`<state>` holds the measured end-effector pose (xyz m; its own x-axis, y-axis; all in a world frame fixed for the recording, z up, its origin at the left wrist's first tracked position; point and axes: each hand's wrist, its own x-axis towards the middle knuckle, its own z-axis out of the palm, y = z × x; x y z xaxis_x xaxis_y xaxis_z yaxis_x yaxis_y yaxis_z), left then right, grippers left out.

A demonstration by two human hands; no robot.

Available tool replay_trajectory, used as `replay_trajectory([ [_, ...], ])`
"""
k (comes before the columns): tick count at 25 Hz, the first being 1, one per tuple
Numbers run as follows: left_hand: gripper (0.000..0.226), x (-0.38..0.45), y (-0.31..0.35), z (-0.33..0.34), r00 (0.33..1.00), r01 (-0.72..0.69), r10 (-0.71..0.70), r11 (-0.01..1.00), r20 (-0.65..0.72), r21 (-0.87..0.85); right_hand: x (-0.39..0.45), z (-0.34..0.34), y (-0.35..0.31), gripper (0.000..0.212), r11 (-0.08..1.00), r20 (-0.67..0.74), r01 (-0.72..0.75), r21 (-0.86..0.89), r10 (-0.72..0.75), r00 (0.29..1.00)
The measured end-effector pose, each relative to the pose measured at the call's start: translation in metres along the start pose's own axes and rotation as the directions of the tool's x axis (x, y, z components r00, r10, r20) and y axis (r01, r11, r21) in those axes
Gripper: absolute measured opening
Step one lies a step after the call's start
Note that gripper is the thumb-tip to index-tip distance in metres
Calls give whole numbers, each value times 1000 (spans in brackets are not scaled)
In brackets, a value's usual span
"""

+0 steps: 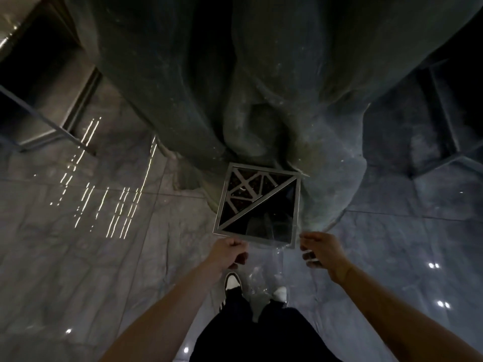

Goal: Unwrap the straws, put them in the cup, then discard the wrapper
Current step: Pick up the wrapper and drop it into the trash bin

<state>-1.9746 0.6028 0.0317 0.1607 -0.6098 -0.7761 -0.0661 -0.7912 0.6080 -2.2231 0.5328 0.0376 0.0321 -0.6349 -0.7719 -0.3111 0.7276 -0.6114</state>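
I stand in front of a bin (221, 199) with a square metal-framed top. One half of that top is a patterned grille and the other half is a dark triangular opening (271, 215). My left hand (230, 253) is at the bin's near left corner with its fingers curled in a pinch. My right hand (320, 253) is at the near right corner, fingers curled too. A clear crinkled wrapper (261, 279) glints between and below both hands, and each hand seems to hold an end. No straws or cup are in view.
A large dark stone-like mass (235, 87) rises right behind the bin. The floor (78, 257) is glossy marble with light reflections. Metal-framed furniture stands at far left (47, 121) and far right (444, 113). My shoes (232, 282) are just short of the bin.
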Motion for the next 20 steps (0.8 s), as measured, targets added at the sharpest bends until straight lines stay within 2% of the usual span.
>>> replay_trajectory([
  [3, 16, 18, -3, 1, 998, 55, -55, 998, 5, 4, 18, 5, 5, 12, 998, -27, -53, -16, 52, 998],
  [8, 4, 51, 2, 2, 985, 159, -166, 979, -48, -127, 32, 18, -3, 16, 988, -17, -152, 26, 153, 988],
  [11, 9, 68, 2, 4, 977, 201, -208, 974, -54, -106, 28, 15, 0, 24, 985, 29, -158, 70, 156, 987],
  [15, 16, 85, 4, 5, 967, 232, -241, 967, -82, -103, 18, 6, 4, 23, 986, 56, -165, 33, 163, 985],
  [18, 7, 87, 6, 10, 957, 257, -273, 955, -98, -146, 20, 4, 4, 19, 988, 48, -148, 47, 146, 988],
  [20, 22, 81, 4, 14, 956, 269, -285, 946, -69, -178, 27, 7, 4, 14, 986, 18, -155, 53, 155, 988],
])
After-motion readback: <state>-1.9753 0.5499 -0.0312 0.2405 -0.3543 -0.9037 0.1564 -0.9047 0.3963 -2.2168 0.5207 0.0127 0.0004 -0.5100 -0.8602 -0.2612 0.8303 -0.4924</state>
